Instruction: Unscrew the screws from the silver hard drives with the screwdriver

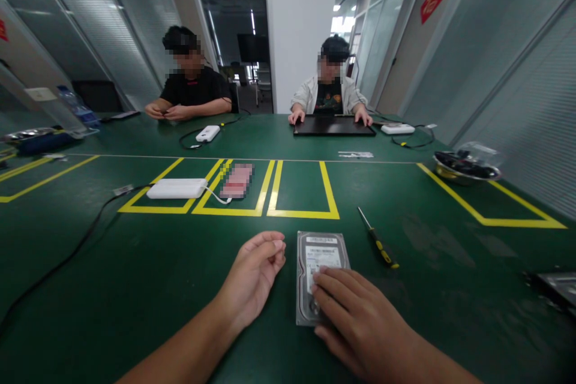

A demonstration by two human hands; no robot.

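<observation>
A silver hard drive point(320, 255) with a white label lies flat on the green table point(135, 288) just in front of me. My right hand point(355, 315) rests on its near half, fingers stretched flat over the label and cover. My left hand point(255, 276) sits on the table just left of the drive, fingers curled loosely with the tips pinched together; whether anything is in them I cannot make out. A small screwdriver point(377, 239) with a black and yellow handle lies to the right of the drive.
Yellow tape boxes mark the table; one holds a white power bank point(176, 188) with a cable to a pink phone point(237, 180). A metal bowl point(465, 167) stands at the right, another drive point(558, 288) at the right edge. Two people sit opposite, one at a black laptop point(333, 126).
</observation>
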